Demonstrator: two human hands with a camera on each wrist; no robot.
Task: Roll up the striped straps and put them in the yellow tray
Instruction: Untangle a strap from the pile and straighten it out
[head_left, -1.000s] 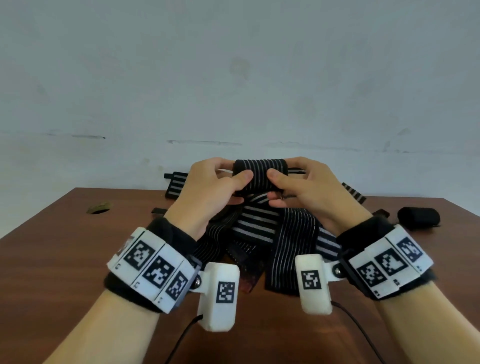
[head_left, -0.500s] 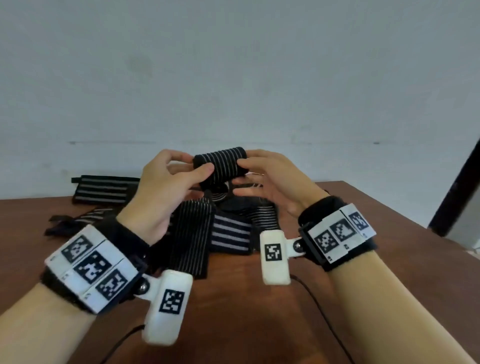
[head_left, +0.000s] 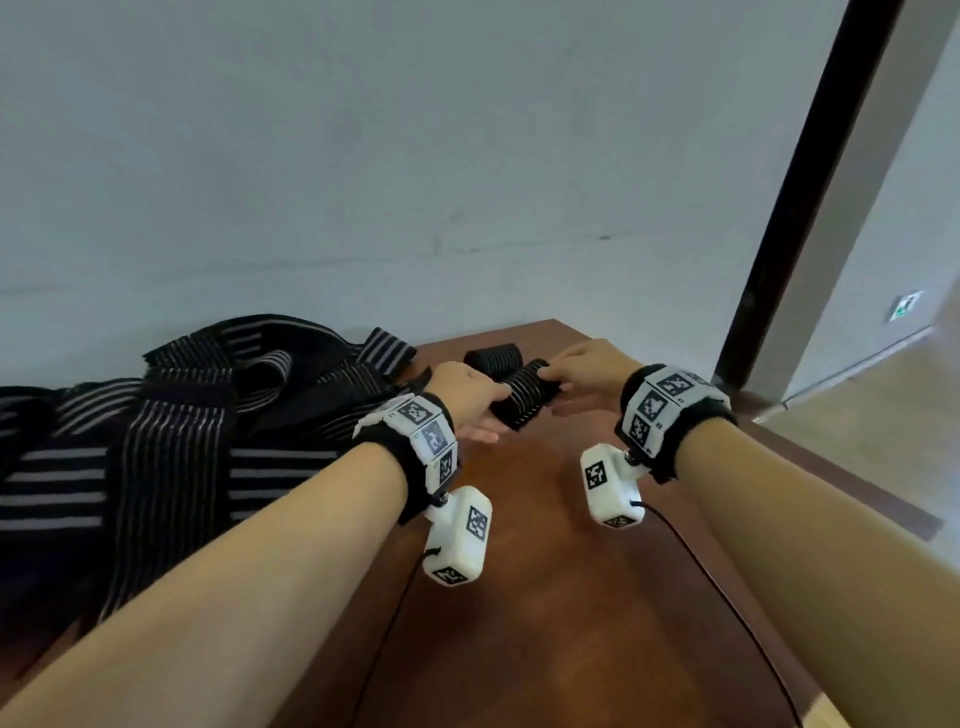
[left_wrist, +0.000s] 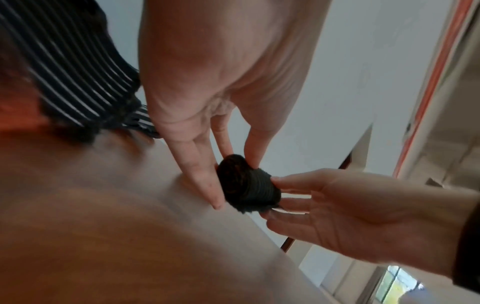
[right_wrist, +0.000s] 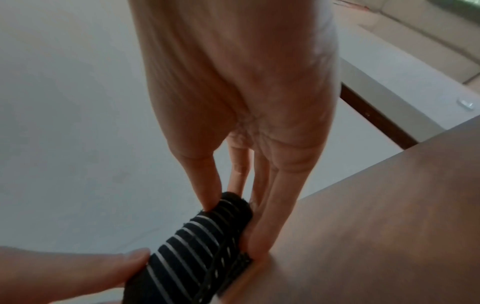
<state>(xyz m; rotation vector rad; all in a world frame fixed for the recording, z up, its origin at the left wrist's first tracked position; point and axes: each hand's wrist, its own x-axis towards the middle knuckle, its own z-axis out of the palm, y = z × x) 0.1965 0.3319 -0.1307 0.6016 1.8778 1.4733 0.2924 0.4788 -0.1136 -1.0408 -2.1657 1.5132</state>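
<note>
Rolled striped strap (head_left: 521, 395), held at either end by left hand (head_left: 467, 397) and right hand (head_left: 582, 371), fingers pinching it so the coil stayed wound, above the worktop (head_left: 571, 597) near its far right corner; yellow tray unseen.

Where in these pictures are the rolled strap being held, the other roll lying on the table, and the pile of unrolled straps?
held rolled strap (head_left: 521, 395): head view, striped middle between the hands.
second rolled strap (head_left: 493, 358): head view, its dark side.
pile of unrolled straps (head_left: 171, 441): head view, a striped band.
</note>
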